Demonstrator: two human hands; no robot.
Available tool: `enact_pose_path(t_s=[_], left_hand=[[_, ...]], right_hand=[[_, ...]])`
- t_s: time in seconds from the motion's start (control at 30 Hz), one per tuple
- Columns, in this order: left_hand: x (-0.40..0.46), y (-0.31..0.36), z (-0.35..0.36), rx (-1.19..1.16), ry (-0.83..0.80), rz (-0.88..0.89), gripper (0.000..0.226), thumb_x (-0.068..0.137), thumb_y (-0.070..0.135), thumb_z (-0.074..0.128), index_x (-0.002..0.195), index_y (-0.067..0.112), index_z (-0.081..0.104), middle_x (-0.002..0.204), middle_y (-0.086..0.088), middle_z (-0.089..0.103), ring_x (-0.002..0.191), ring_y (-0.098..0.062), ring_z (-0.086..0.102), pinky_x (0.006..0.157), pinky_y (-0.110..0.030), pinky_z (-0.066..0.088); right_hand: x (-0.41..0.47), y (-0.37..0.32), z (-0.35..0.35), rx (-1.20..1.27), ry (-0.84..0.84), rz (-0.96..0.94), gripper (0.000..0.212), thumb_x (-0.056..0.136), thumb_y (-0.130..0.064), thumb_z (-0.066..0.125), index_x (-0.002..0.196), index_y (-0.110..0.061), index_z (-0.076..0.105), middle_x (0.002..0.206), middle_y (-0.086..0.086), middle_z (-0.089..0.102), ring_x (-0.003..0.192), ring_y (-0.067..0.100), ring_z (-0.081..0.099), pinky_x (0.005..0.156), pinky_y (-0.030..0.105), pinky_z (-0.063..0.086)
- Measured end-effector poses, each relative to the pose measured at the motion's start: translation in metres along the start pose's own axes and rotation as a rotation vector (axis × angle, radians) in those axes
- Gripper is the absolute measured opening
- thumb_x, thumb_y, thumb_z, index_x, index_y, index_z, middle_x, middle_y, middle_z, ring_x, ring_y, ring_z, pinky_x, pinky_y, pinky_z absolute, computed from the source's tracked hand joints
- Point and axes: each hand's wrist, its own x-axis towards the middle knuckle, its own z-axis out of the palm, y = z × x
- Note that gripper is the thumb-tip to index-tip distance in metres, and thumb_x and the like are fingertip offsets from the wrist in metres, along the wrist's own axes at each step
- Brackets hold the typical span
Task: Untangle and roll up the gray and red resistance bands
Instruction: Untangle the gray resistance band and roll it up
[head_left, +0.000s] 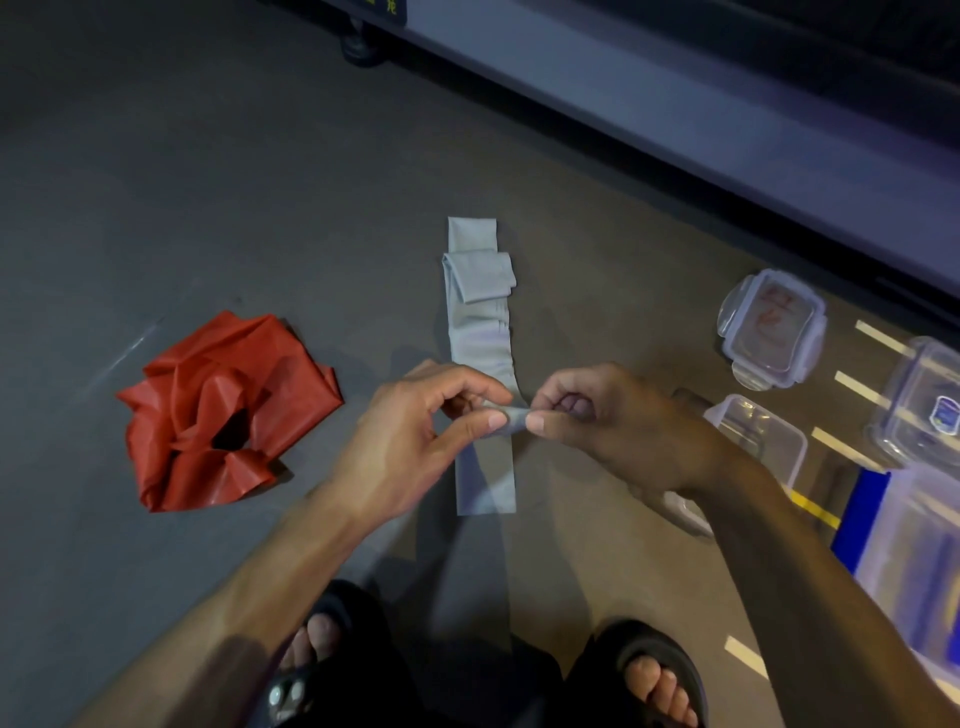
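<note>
Above floor, both hands (415, 415) pinch gray band (480, 338).

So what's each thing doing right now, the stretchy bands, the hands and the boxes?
Gray band: laid out straight on the floor, far end folded over, being rolled in the middle.
Red band: crumpled in a heap, untouched.
Left hand: pinching the gray roll.
Right hand: pinching the gray roll.
Box lid: lying off its box.
Open box: no lid on.

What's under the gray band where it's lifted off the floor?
Under the gray band, pinched by the left hand and right hand, only bare floor and shadow show. Its flat stretches hide whatever lies beneath.
</note>
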Motion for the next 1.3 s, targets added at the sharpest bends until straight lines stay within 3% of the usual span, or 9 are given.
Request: enact_pose_path(t_s=[0.17,0.3,0.37,0.47,0.57,0.77,1.03,1.17,1.3], left_hand=[[0.001,0.0,-0.002,0.16,-0.024,0.11,0.023,0.091,0.037,0.07,0.108,0.022,0.074,0.088,0.016,0.063,0.088,-0.01,0.061,0.079,-0.025,0.048],[0.003,0.0,0.0,0.324,-0.011,0.182,0.019,0.098,0.034,0.064,0.108,0.021,0.073,0.096,0.019,0.059,0.09,-0.01,0.053,0.083,-0.015,0.04],[0.003,0.0,0.002,0.35,0.009,0.204,0.017,0.1,0.032,0.061,0.105,0.02,0.073,0.1,0.016,0.06,0.092,-0.012,0.053,0.087,-0.015,0.038],[0.003,0.004,0.001,0.306,0.013,0.179,0.016,0.101,0.031,0.06,0.1,0.022,0.073,0.104,0.012,0.062,0.098,-0.011,0.056,0.089,-0.022,0.043],[0.007,0.01,-0.005,0.26,-0.049,0.116,0.016,0.1,0.032,0.058,0.097,0.022,0.07,0.095,0.015,0.065,0.094,-0.009,0.057,0.085,-0.027,0.045],[0.012,0.023,-0.019,0.21,-0.104,0.064,0.011,0.102,0.034,0.056,0.101,0.029,0.066,0.09,0.016,0.066,0.09,-0.006,0.06,0.076,-0.018,0.043],[0.023,0.037,-0.035,0.325,-0.112,0.065,0.009,0.104,0.029,0.057,0.102,0.03,0.066,0.089,0.021,0.056,0.088,0.01,0.05,0.08,-0.006,0.036],[0.024,0.04,-0.033,0.233,-0.031,0.071,0.011,0.103,0.031,0.057,0.103,0.028,0.068,0.092,0.015,0.067,0.09,0.0,0.062,0.08,-0.015,0.045],[0.025,0.042,-0.036,0.139,-0.027,0.025,0.011,0.103,0.031,0.061,0.104,0.028,0.071,0.094,0.016,0.075,0.092,-0.006,0.071,0.081,-0.033,0.053]], right_hand=[[-0.001,-0.004,-0.006,0.158,-0.044,0.038,0.016,0.1,-0.017,0.065,0.085,-0.014,0.07,0.066,-0.014,0.058,0.062,-0.005,0.049,0.063,0.013,0.04],[-0.002,0.0,-0.003,0.228,-0.03,0.094,0.031,0.095,-0.039,0.065,0.093,-0.008,0.073,0.076,0.001,0.057,0.075,0.011,0.048,0.072,0.03,0.039],[-0.001,0.001,-0.001,0.234,0.03,0.111,0.034,0.091,-0.042,0.062,0.093,-0.011,0.075,0.076,-0.002,0.059,0.074,0.008,0.05,0.073,0.029,0.04],[-0.005,0.0,0.004,0.221,0.121,0.019,0.023,0.09,-0.039,0.061,0.091,-0.022,0.077,0.078,-0.014,0.068,0.075,-0.002,0.058,0.073,0.025,0.043],[-0.013,-0.002,0.006,0.173,0.118,-0.109,0.011,0.095,-0.033,0.073,0.101,-0.025,0.075,0.093,-0.008,0.071,0.088,0.007,0.065,0.077,0.031,0.05],[-0.02,-0.004,-0.003,-0.18,0.317,-0.325,0.006,0.095,-0.029,0.073,0.097,-0.023,0.075,0.088,-0.007,0.059,0.084,0.013,0.059,0.071,0.018,0.04],[-0.015,-0.018,-0.02,-0.012,0.227,-0.309,0.015,0.095,-0.031,0.066,0.092,-0.021,0.076,0.092,-0.004,0.066,0.086,0.018,0.064,0.075,0.025,0.046],[-0.011,-0.022,-0.024,0.057,0.203,-0.297,0.015,0.093,-0.027,0.065,0.089,-0.018,0.076,0.09,0.001,0.065,0.081,0.014,0.063,0.076,0.028,0.046],[-0.012,-0.032,-0.028,0.105,0.143,-0.27,0.013,0.095,-0.027,0.068,0.098,-0.018,0.076,0.093,-0.003,0.07,0.085,0.011,0.066,0.076,0.022,0.048]])
